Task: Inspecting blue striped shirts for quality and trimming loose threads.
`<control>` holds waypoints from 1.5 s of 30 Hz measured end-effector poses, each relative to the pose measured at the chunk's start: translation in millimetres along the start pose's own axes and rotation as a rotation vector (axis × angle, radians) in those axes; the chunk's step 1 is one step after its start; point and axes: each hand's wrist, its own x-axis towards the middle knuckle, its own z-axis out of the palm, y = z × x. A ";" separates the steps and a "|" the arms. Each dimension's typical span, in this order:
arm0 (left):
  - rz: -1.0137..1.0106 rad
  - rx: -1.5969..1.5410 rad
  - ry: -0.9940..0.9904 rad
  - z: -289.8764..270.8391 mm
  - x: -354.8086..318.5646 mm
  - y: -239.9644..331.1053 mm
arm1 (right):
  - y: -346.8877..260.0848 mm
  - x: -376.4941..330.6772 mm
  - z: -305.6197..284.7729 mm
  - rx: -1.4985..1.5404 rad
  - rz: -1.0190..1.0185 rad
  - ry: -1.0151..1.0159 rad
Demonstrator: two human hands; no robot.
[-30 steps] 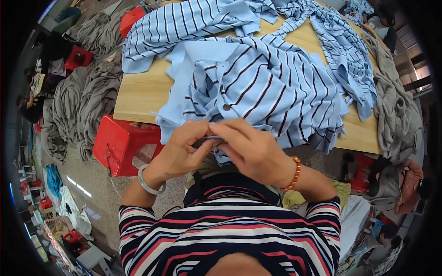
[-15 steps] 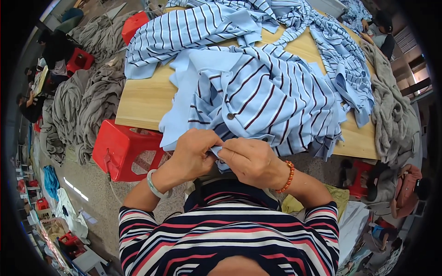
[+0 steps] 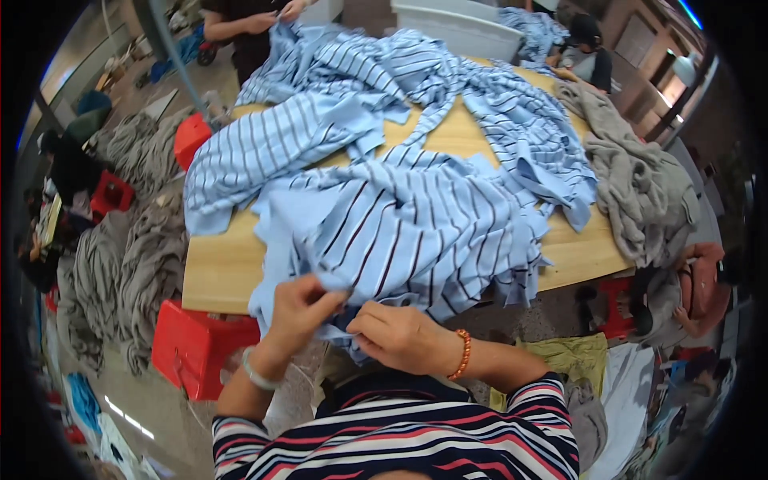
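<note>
The left hand [image 3: 298, 308] is raised with the wrist bent, and its fingers are pinched on the near edge of a light blue knitted garment with dark stripes [image 3: 408, 228]. The right hand [image 3: 400, 336] lies just beside it, palm down, fingers curled and closed on the same hem, so both hands grasp the cloth close together. The left wrist carries a pale thin bracelet [image 3: 254, 372] and the right wrist an orange bead bracelet [image 3: 462, 356].

The garment is spread over the near part of a light wooden table [image 3: 220, 268] and its hem hangs over the near edge, down to the hands. More blue striped garments [image 3: 352, 88] lie across the far part of the table. A grey cloth heap [image 3: 632, 184] sits at the right edge and falls over it. On the left, a strip of the table is bare. Below the left near corner stands a red plastic stool [image 3: 188, 348], near the left forearm. Grey fabric [image 3: 132, 264] lies on the floor further left. At the far side, another person [image 3: 248, 20] holds a blue piece.
</note>
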 end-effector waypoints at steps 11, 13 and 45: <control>0.029 -0.239 0.012 8.1 -29.1 -15.9 | -5.2 1.8 7.6 -0.254 -0.009 0.092; 0.081 -0.077 -0.031 0.6 -30.5 -18.8 | -4.1 -2.4 7.8 -0.358 -0.040 0.040; 0.022 0.130 -0.078 -38.0 -48.9 -21.2 | 24.5 14.5 -9.6 0.174 0.269 -0.056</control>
